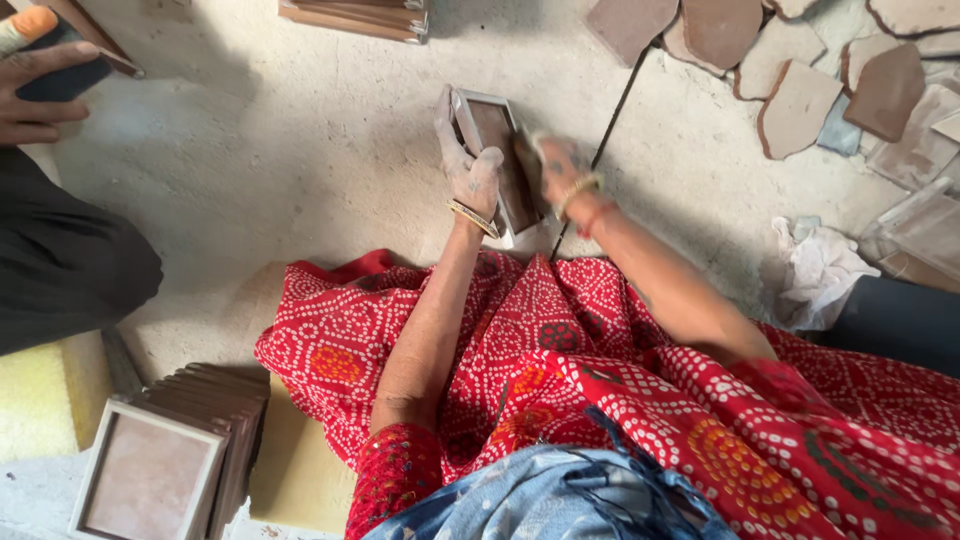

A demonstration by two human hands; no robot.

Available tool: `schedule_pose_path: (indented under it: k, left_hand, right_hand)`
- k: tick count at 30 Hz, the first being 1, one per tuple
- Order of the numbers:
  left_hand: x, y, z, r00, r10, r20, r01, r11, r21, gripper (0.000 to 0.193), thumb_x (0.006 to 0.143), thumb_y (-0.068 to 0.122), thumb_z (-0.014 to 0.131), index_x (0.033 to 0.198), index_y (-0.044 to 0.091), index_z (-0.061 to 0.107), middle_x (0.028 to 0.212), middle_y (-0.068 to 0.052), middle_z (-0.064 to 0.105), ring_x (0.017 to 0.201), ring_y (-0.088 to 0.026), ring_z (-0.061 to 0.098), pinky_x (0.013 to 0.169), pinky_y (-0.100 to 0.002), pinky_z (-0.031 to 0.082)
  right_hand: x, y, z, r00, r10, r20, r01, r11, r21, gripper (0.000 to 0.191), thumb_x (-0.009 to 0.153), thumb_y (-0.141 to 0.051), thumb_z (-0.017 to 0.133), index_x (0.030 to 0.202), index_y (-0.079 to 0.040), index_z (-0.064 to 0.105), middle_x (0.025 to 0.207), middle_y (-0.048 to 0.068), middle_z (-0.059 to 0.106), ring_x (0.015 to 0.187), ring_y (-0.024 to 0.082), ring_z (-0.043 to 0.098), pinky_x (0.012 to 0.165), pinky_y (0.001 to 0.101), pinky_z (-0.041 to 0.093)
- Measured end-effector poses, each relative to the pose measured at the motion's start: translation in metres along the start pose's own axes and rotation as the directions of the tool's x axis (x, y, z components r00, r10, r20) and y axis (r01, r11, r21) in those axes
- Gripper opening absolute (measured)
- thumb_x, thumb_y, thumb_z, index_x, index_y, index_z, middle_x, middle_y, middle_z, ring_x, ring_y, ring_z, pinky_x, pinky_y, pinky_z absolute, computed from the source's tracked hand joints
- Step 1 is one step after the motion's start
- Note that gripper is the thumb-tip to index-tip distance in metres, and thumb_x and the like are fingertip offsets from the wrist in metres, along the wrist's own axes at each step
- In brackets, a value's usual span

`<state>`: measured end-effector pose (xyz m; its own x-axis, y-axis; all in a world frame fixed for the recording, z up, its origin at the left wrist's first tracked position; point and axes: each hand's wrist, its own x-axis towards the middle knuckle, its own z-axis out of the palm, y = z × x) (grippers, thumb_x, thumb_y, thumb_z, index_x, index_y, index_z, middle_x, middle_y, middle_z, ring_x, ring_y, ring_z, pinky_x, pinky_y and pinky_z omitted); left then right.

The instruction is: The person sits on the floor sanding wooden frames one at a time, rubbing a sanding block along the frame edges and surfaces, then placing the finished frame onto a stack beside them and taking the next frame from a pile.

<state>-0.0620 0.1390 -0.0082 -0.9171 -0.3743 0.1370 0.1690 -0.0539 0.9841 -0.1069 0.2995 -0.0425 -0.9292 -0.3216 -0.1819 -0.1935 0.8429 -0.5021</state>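
On a dusty floor, the left hand (pixel 468 165) grips a framed tile (pixel 497 160) upright above the lap while the blurred right hand (pixel 553 165) rubs its face, grip unclear; a stack (pixel 175 440) waits alongside, apparently part-finished work.

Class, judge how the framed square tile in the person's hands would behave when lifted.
The tile looks rigid, keeping flat while gripped by the left hand. Probably brittle: broken slabs lie nearby. Its dusty surface may slip.
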Motion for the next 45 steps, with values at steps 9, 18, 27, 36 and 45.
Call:
schedule_pose_path:
  k: [9, 18, 27, 36, 45]
  left_hand:
    - [-0.002, -0.003, 0.002, 1.000, -0.007, -0.014, 0.007, 1.000, -0.019, 0.094, 0.070, 0.004, 0.056, 0.160, 0.002, 0.031, 0.162, -0.019, 0.037, 0.155, -0.032, 0.033, 0.131, -0.042, 0.023]
    - [-0.003, 0.003, 0.005, 1.000, -0.002, 0.000, 0.002, 0.996, -0.089, 0.094, 0.071, 0.002, 0.055, 0.161, 0.003, 0.028, 0.161, -0.017, 0.038, 0.153, -0.030, 0.035, 0.129, -0.039, 0.027]
    - [0.002, 0.027, 0.012, 0.948, -0.317, -0.017, 0.312, 0.939, -0.145, 0.099, 0.064, 0.001, 0.051, 0.160, 0.007, 0.027, 0.156, -0.012, 0.041, 0.093, -0.035, 0.050, 0.085, -0.042, 0.044]
    - [-0.002, -0.004, 0.006, 1.000, -0.002, 0.021, 0.005, 0.985, -0.172, 0.094, 0.072, 0.003, 0.054, 0.163, 0.006, 0.027, 0.161, -0.013, 0.037, 0.148, -0.026, 0.039, 0.125, -0.037, 0.034]
    - [-0.003, 0.005, 0.006, 1.000, -0.026, 0.005, 0.027, 0.991, -0.134, 0.092, 0.074, 0.003, 0.053, 0.162, 0.006, 0.029, 0.160, -0.012, 0.040, 0.136, -0.024, 0.046, 0.115, -0.032, 0.038]
  right_hand:
    - [0.033, 0.006, 0.020, 0.972, 0.152, -0.180, -0.066, 0.910, 0.410, 0.030, 0.086, -0.005, 0.062, 0.115, -0.002, 0.068, 0.104, 0.022, 0.071, 0.097, 0.042, 0.069, 0.080, 0.0493, 0.057]
    - [0.026, 0.007, 0.020, 0.971, 0.026, -0.238, -0.017, 0.999, 0.043, 0.050, 0.087, -0.023, 0.079, 0.130, -0.007, 0.060, 0.123, 0.026, 0.060, 0.110, 0.045, 0.059, 0.090, 0.0506, 0.049]
    - [-0.057, 0.026, 0.008, 0.992, 0.041, 0.115, -0.060, 0.984, 0.167, 0.034, 0.090, -0.016, 0.066, 0.123, -0.007, 0.067, 0.117, 0.021, 0.069, 0.110, 0.032, 0.068, 0.092, 0.0407, 0.054]
    - [0.032, 0.011, 0.024, 0.987, 0.015, -0.160, 0.036, 0.951, 0.307, 0.052, 0.083, -0.015, 0.067, 0.134, -0.006, 0.061, 0.131, 0.023, 0.057, 0.122, 0.041, 0.052, 0.103, 0.0459, 0.043]
    - [-0.031, 0.047, 0.027, 0.987, -0.070, 0.144, 0.083, 0.993, -0.083, 0.065, 0.074, -0.011, 0.064, 0.139, -0.004, 0.056, 0.135, 0.021, 0.055, 0.123, 0.037, 0.052, 0.109, 0.0403, 0.043]
